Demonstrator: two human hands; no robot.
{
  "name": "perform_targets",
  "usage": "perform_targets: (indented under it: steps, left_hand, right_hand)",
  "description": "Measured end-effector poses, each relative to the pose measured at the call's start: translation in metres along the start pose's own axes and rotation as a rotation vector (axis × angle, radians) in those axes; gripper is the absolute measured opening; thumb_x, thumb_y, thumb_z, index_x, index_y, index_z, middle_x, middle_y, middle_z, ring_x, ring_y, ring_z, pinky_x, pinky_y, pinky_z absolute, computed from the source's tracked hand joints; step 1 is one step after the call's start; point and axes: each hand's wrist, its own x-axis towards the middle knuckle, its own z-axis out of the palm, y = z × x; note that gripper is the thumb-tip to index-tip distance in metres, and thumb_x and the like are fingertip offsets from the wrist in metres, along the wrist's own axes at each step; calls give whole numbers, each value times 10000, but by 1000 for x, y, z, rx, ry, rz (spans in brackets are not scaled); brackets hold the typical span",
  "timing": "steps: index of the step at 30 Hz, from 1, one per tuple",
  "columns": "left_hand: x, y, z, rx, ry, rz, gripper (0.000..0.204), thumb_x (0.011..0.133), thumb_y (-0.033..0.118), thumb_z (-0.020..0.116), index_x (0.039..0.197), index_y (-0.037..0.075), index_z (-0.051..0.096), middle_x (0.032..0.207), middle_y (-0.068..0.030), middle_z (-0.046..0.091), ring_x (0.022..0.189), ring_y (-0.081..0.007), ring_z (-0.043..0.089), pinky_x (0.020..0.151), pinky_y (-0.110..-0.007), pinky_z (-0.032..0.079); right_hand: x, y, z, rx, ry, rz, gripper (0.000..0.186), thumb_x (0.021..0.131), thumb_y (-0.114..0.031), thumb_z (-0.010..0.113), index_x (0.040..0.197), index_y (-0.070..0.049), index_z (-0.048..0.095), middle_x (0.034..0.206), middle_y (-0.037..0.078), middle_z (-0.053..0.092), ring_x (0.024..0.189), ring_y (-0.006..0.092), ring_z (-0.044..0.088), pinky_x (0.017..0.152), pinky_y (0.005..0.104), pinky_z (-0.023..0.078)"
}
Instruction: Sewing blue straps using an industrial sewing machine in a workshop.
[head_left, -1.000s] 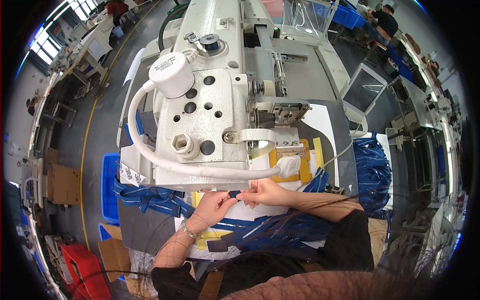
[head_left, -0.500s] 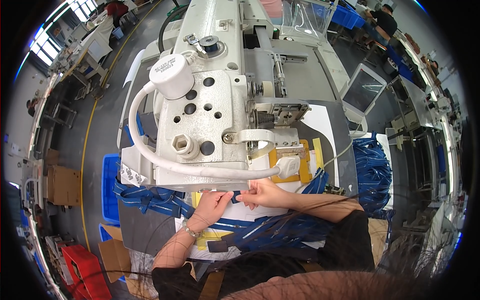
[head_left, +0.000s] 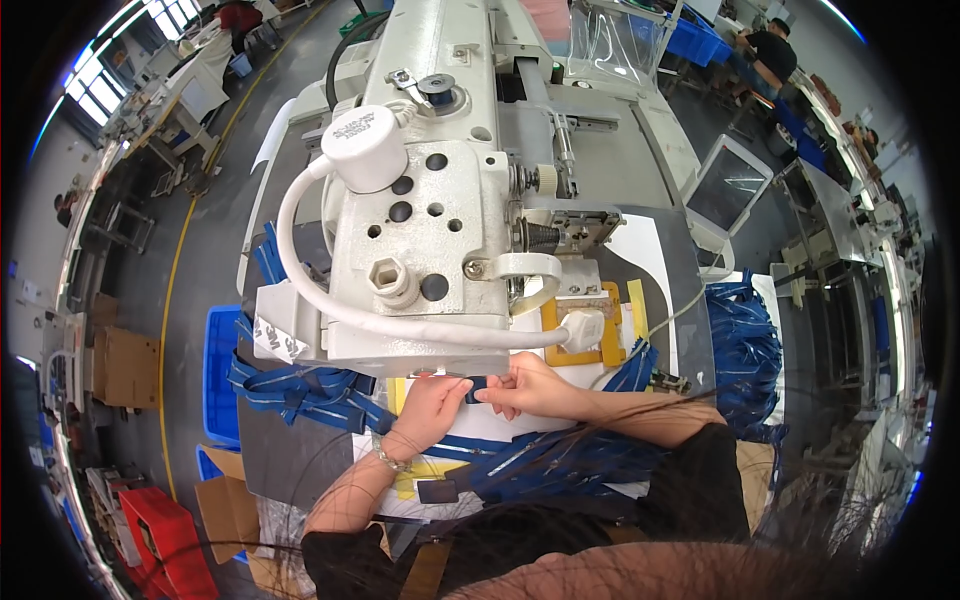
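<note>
My left hand [head_left: 430, 412] and my right hand [head_left: 536, 388] meet just below the front of a white industrial sewing machine [head_left: 412, 240]. Between their fingertips they pinch a small dark blue fabric piece [head_left: 475, 389]; part of it is hidden by the fingers. Blue fabric strips with a pale line along them, like zipper tape, lie in a heap [head_left: 560, 465] under my right forearm. More of these strips [head_left: 310, 396] bunch up left of my left hand. A small dark rectangular patch [head_left: 437, 491] rests near my body on something yellow.
A yellow frame [head_left: 609, 330] sits under the machine's right side. Another bundle of blue strips [head_left: 745, 345] hangs at the table's right. A tilted screen [head_left: 728, 185] stands beyond it. Blue bins [head_left: 221, 375], a carton [head_left: 226, 512] and a red crate [head_left: 168, 545] stand at left.
The view has shifted a little, so the machine appears slightly farther right. Both hands keep their pinch on the dark blue piece, with barely any movement.
</note>
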Motion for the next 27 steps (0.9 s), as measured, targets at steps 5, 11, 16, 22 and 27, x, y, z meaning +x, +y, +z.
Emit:
perform_targets:
  steps: [5,11,16,22,27]
  left_hand:
    - [2,7,-6,121,112,58,244,852,182,553,674,15,556,536,-133,513,519,-313,512,578,-370,422]
    - [-9,13,-9,638,151,406,148,771,217,640,769,74,599,812,-88,629,732,-243,587,679,-357,445]
    - [-16,17,-2,711,88,445,265,767,257,632,916,40,596,1035,-132,607,926,-255,568,781,-350,426]
    - [-21,23,-1,759,39,470,407,765,285,627,1052,4,563,1089,-177,573,996,-289,542,810,-376,410]
    - [-22,28,3,798,7,415,455,763,306,621,1082,-11,552,1096,-181,567,1017,-286,527,803,-371,399]
  right_hand:
    - [5,-11,-9,-46,-3,97,268,866,-239,597,701,-48,508,593,24,569,473,88,536,424,213,401]
    - [18,-9,-12,68,84,207,250,875,-266,573,749,-69,488,604,25,556,475,98,523,435,226,394]
    - [20,-10,-9,44,114,236,236,882,-243,559,751,-69,469,602,37,556,476,106,524,439,229,399]
    - [20,-13,-5,44,174,271,217,887,-224,548,773,-58,467,602,49,557,480,116,536,452,235,425]
    - [19,-13,-7,17,145,201,216,891,-224,532,786,-38,495,603,58,569,476,125,546,465,242,453]
